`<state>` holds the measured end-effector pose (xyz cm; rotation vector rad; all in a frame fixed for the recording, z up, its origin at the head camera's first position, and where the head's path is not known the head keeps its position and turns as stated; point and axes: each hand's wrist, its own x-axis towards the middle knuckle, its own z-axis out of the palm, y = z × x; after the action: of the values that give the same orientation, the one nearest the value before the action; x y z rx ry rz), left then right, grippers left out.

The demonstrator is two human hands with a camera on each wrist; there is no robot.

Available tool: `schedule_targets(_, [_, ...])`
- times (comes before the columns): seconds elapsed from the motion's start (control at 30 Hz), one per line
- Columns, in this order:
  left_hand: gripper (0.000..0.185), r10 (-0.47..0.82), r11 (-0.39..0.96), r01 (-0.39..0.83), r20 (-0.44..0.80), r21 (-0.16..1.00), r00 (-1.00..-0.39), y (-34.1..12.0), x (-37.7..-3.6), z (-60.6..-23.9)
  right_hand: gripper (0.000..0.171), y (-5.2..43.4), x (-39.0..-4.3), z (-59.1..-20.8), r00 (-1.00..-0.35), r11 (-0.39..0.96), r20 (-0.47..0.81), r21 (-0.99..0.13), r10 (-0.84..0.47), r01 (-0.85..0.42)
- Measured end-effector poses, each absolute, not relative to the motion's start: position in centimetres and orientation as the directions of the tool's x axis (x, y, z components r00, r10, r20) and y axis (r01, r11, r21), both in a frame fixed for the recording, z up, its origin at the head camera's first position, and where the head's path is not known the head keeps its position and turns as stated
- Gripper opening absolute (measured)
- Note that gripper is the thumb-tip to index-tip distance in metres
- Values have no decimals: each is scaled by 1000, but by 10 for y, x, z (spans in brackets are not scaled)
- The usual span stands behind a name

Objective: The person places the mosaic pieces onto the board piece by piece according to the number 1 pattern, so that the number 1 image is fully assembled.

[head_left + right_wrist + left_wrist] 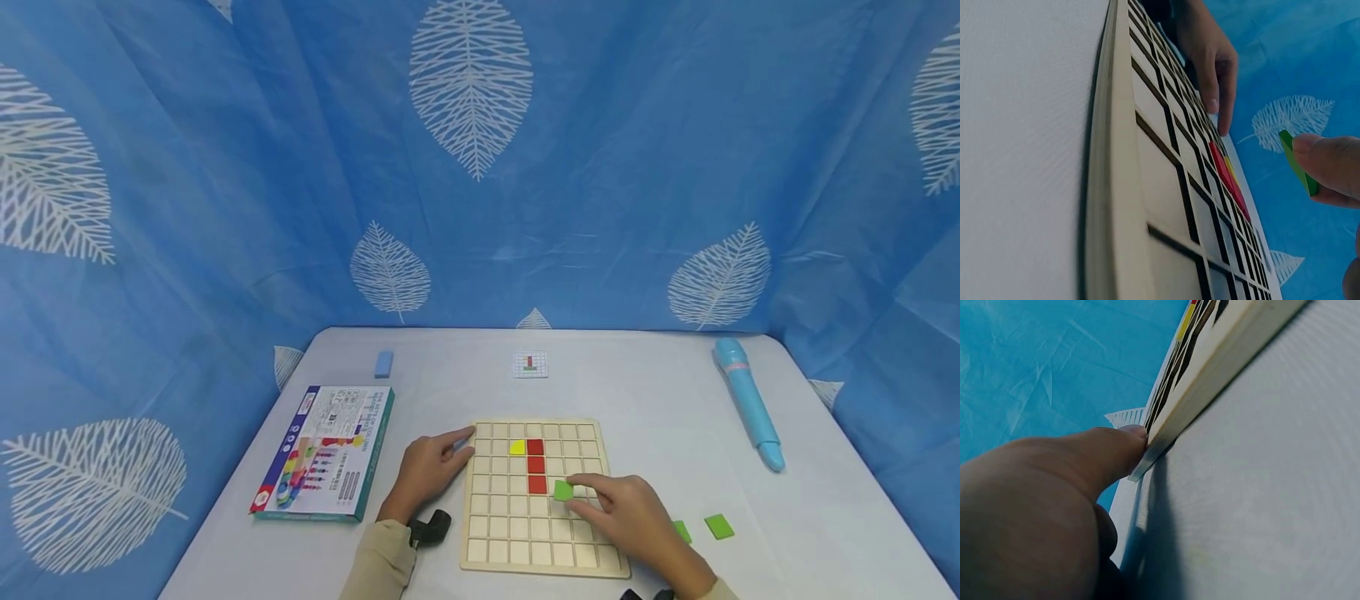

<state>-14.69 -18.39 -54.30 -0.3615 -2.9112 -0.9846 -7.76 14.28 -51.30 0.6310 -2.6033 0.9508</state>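
A wooden grid board [498, 527] lies on the table with square recesses. Three red tiles [536, 465] form a column in it, and a yellow tile [517, 447] sits left of the top red one. Between thumb and index finger my right hand [637, 518] pinches a green square tile [563, 491], held above the board to the lower right of the red column; the right wrist view shows this green tile [1297, 164] tilted and off the board. The fingers of my left hand [426, 468] touch the board's left edge near its far corner.
Two more green tiles [719, 526] lie right of the board, one partly hidden by my right wrist. A pattern card [530, 364] lies beyond the board. A printed box [322, 454] and a blue block [384, 364] are at left, a light-blue microphone-shaped object [750, 404] at right.
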Motion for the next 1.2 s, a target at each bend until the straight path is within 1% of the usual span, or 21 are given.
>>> schedule_targets(0.1, [40, 206, 767, 242, 129, 594, -970, -183, -148, -544, 23, 138, -79, -514, -854, 668, 414, -541, -315, -510])
schedule_targets(0.3, [39, 199, 767, 238, 133, 596, -971, -185, -146, -546, 21, 125, -78, -520, -824, 610, 414, -554, -387, -566])
schedule_targets(0.5, [40, 205, 767, 249, 142, 591, -968, -185, -145, -547, 21, 113, -79, -518, -818, 583, 347, -576, -459, -573])
schedule_targets(0.73, [40, 208, 766, 255, 148, 589, -967, -183, -148, -545, 18, 106, -83, -521, -822, 602, 356, -562, -444, -568])
schedule_targets(0.87, [40, 212, 767, 255, 144, 588, -967, -182, -151, -543, 20, 103, -84, -524, -832, 616, 347, -560, -434, -554])
schedule_targets(1.07, [40, 220, 764, 263, 146, 589, -965, -182, -151, -542, 22, 98, -86, -526, -855, 627, 288, -586, -432, -514])
schedule_targets(1.2, [40, 211, 762, 250, 136, 597, -968, -182, -148, -541, 22, 94, -87, -529, -852, 616, 265, -598, -452, -512])
